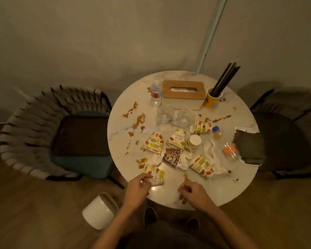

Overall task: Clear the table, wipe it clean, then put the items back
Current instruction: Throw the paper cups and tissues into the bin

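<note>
Nearest cup (156, 174): on side at near edge of tabletop (221, 187), my left grip (139, 186) curled round its rim end. My right grip (194, 193): just beside, over near edge, fingers loosely curled, holding nothing. Other cups (153, 142), tissues (212, 150) mid-tabletop. Spills (138, 121) at left. Box (183, 95), bottle (155, 94) at far side. Bin (99, 213) on floor, left.

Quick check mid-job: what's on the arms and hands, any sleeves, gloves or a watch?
The left hand and right hand wear no gloves, and no sleeves reach into view. No watch, band or ring shows, though the light is dim.
</note>
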A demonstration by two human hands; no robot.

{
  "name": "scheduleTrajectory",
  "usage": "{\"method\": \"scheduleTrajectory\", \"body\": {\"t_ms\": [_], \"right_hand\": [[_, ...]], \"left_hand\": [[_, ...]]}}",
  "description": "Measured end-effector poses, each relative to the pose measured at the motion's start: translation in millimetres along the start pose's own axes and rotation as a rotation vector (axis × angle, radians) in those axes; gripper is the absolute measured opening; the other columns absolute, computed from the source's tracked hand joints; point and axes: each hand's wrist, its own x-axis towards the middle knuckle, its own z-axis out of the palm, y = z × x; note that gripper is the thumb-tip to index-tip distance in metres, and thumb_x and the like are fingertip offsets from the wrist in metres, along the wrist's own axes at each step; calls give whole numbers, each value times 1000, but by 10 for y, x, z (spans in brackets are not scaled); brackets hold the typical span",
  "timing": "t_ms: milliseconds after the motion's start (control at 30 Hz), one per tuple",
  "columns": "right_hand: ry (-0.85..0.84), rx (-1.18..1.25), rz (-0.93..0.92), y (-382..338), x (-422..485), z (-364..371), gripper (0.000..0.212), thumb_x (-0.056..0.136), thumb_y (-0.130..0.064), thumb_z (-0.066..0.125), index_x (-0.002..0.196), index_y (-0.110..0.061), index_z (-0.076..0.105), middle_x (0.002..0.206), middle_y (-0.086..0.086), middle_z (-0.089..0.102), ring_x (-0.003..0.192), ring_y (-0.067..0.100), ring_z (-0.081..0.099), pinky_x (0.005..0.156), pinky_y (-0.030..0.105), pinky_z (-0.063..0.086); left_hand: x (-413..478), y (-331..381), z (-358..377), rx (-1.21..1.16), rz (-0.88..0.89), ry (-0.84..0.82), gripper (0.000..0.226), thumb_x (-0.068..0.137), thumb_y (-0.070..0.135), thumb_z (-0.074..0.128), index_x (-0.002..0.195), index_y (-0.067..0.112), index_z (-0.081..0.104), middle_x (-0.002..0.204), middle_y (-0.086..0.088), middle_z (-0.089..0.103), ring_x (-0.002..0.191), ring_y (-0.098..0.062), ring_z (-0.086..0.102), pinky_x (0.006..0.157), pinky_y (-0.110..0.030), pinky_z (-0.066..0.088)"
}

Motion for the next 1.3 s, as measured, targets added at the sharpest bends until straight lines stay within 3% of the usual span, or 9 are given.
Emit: {"method": "scheduleTrajectory", "body": {"t_ms": [167, 367, 500, 633, 733, 900, 1000, 1133, 1300], "right_hand": [[43, -32, -5, -67, 80, 89, 14, 91, -12, 55, 88, -18, 67, 82, 4, 69, 72, 15, 66, 66, 24, 54], [86, -127, -61, -132, 231, 251, 15, 87, -16, 58, 101, -19, 66, 88, 2, 66, 78, 14, 60, 68, 29, 46], [82, -204, -95, -181, 303, 376, 43, 86, -25, 65, 126, -17, 54, 115, 2, 52, 98, 16, 54, 81, 29, 43], [180, -151, -104, -188, 328, 450, 61, 86, -36, 69, 138, -17, 42, 125, -4, 40, 114, 10, 41, 91, 25, 36], [118, 53, -10, -207, 335, 414, 56, 85, -34, 72, 133, -15, 50, 120, 0, 55, 110, 15, 55, 84, 27, 46], [171, 106, 45, -86, 332, 280, 42, 79, -30, 78, 114, -9, 66, 108, 2, 68, 102, 18, 64, 86, 34, 53], [269, 132, 72, 12, 304, 199, 33, 77, -30, 79, 104, -17, 66, 97, -1, 68, 90, 15, 65, 71, 22, 50], [305, 154, 154, 85, 216, 107, 34, 79, -23, 78, 102, -17, 54, 85, -6, 60, 74, 9, 58, 60, 21, 42], [285, 181, 232, 169, 133, 99, 34, 83, -18, 74, 109, -15, 53, 94, -5, 60, 81, 10, 60, 59, 16, 43]], "left_hand": [[376, -198, -152, 18, -76, 76, 23, 88, 16, 63, 110, 24, 62, 102, 6, 61, 91, -19, 64, 85, -42, 56], [543, -264, -128, 116, -146, -178, 40, 84, 25, 71, 121, 20, 57, 104, 3, 64, 83, -15, 67, 72, -31, 57], [529, -234, -71, 176, -88, -225, 22, 84, 16, 71, 106, 15, 66, 74, -1, 71, 61, -14, 67, 73, -37, 58], [490, -201, -83, 190, 34, -291, 24, 85, 17, 71, 109, 13, 69, 89, -1, 71, 60, -9, 65, 62, -18, 52], [499, -103, -107, 181, 82, -339, 27, 86, 16, 71, 112, 11, 67, 88, -1, 70, 58, -5, 63, 59, -13, 48], [687, 22, -106, 120, 95, -317, 23, 89, 17, 65, 112, 19, 67, 91, 0, 70, 65, -19, 69, 66, -25, 53], [856, 129, -92, 360, 194, -157, 29, 88, 23, 62, 116, 21, 64, 108, 7, 62, 90, -16, 62, 82, -33, 50], [993, 128, -6, 667, 209, -233, 27, 86, 27, 59, 112, 26, 67, 139, 2, 41, 112, -23, 56, 88, -34, 45], [990, -9, 126, 853, 220, -315, 37, 83, 30, 57, 119, 30, 64, 137, -3, 42, 109, -24, 57, 92, -36, 48]]}}
